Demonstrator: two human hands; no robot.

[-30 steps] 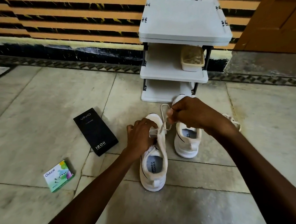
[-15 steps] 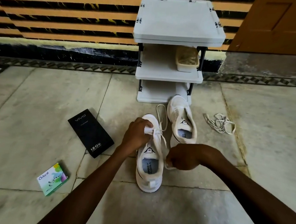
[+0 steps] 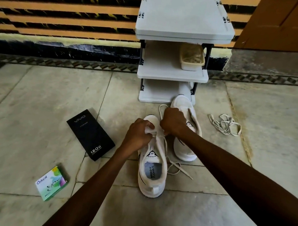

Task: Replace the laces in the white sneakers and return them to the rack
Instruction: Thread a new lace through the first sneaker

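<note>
Two white sneakers stand on the stone floor in front of a white three-tier rack (image 3: 172, 74). The near sneaker (image 3: 152, 170) points at the rack. My left hand (image 3: 138, 134) grips its toe end by the lowest eyelets. My right hand (image 3: 173, 122) pinches the cream lace (image 3: 174, 168) just above those eyelets. One lace end trails on the floor to the shoe's right, and a loop shows beyond my right hand. The far sneaker (image 3: 184, 148) sits to the right, partly behind my right wrist. A loose bundle of laces (image 3: 225, 124) lies on the floor further right.
A black phone box (image 3: 90, 134) lies left of the sneakers, and a small green Odonil box (image 3: 51, 183) sits nearer, at the left. A beige tub (image 3: 191, 58) rests on the rack's middle shelf. A striped wall and a wooden door close off the back.
My right hand has gone from beside the near sneaker's opening up to its toe end, next to my left hand. The lace end it pulled now lies on the floor.
</note>
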